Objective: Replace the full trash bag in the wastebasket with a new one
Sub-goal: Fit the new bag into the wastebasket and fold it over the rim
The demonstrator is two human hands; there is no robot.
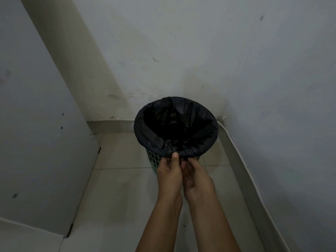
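Your forearms are cut off by the bottom edge, and your hands hide the near wall of the green wastebasket. You cannot tell what lies inside the black trash bag: its depth is too dark to read.

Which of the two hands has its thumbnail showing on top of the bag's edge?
The left hand: its thumb lies over the black plastic trash bag's folded rim, nail up. The right hand grips from below, thumbnail hidden.

Green wastebasket in corner, black trash bag over rim, left hand and right hand pinching its near edge
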